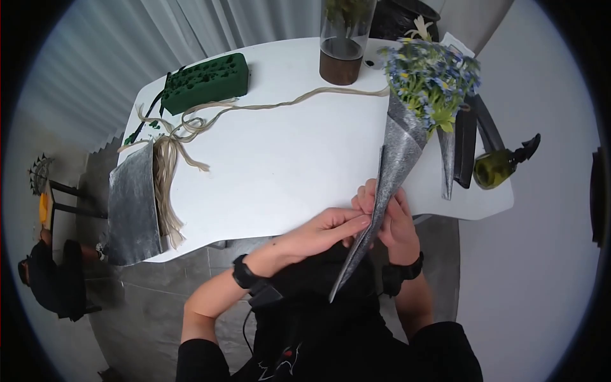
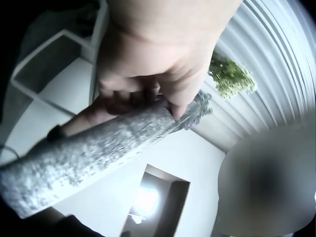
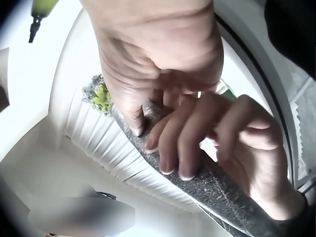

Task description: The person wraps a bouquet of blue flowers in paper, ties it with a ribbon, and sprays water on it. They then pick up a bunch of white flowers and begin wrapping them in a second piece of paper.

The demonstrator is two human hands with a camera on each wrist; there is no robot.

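Note:
A bouquet of small blue flowers with green leaves (image 1: 436,79) stands out of a cone of dark grey, speckled wrapping paper (image 1: 398,153). The cone slants over the table's front edge, its thin tip toward the person's body. My left hand (image 1: 324,230) grips the cone's narrow lower part, its thumb (image 2: 178,111) on the paper. Just across from it, my right hand (image 1: 400,232) holds the same stretch, thumb (image 3: 134,121) on the wrap. The left hand's fingers (image 3: 185,148) lie over the paper in the right wrist view. Flower stems are hidden inside the wrap.
On the white table (image 1: 273,172) lie a green foam block (image 1: 207,83), beige ribbon strands (image 1: 168,184) and a grey sheet (image 1: 133,207). A glass vase with a brown base (image 1: 342,63) stands at the back. A green spray bottle (image 1: 493,169) lies at the right edge.

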